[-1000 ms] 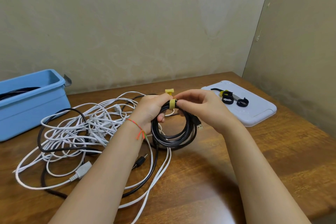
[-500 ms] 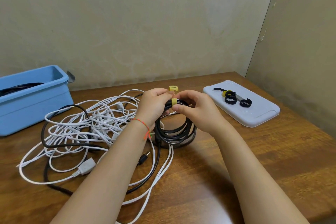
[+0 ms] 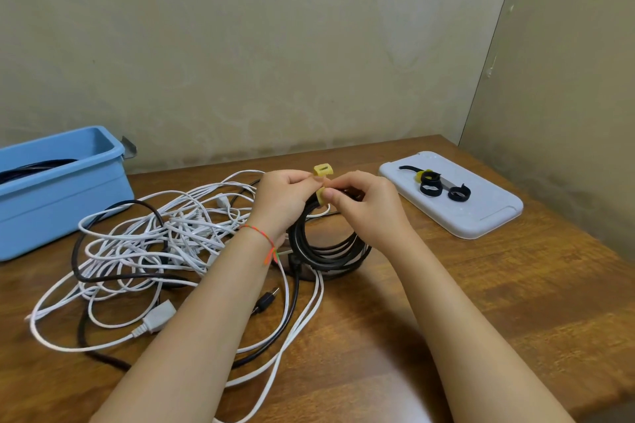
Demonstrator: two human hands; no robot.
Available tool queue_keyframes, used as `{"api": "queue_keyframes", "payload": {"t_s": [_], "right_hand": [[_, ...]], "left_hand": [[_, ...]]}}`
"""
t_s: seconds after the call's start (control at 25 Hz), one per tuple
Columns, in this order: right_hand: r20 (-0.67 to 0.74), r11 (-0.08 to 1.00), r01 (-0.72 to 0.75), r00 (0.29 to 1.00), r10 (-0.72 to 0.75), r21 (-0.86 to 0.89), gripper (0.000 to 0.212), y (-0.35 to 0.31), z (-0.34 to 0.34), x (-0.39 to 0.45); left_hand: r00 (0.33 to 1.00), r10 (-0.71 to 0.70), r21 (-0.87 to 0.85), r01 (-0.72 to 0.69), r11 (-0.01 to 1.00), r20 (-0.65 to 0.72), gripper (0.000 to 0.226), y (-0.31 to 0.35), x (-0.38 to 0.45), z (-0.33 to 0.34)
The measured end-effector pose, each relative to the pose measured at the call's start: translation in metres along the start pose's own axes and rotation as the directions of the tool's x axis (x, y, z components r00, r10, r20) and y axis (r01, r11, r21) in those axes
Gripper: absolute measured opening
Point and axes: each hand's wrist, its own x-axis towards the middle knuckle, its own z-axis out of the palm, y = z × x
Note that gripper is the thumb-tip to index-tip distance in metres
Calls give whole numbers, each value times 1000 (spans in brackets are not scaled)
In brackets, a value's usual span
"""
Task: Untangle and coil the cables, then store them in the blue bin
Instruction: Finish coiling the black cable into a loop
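A coiled black cable stands upright on the table at the centre, held at its top by both hands. My left hand grips the coil and pinches the free end of a yellow strap wrapped round it. My right hand pinches the strap and the coil from the right. A tangle of white cables and a loose black cable lies to the left. The blue bin stands at the far left with a dark coil inside.
A white tray at the right holds several black straps and a yellow one. A white plug and a small black plug lie near my left forearm. Walls close off the back and right.
Both hands have stayed on the top of the coil, working the yellow strap round it; the coil's lower edge now rests on the table. The view shifted slightly.
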Motion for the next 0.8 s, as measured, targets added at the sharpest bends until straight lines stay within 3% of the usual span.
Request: {"api": "queue_keyframes", "payload": {"t_s": [0.16,0.44,0.64,0.8], "right_hand": [[-5,972,-121,992,125,199,5,-1,-2,-1],[-43,931,-168,981,192,325,14,-3,-2,-2],[34,836,-268,957,287,479,16,-1,-5,-1],[86,802,-289,954,288,523,10,0,-8,-1]], "left_hand": [[999,38,-21,-37,999,12,8,1,1,-1],[997,70,-15,-69,997,41,12,2,1,-1],[991,67,-97,-56,994,115,21,4,0,-3],[991,54,-36,-50,998,118,26,7,-2,-5]]}}
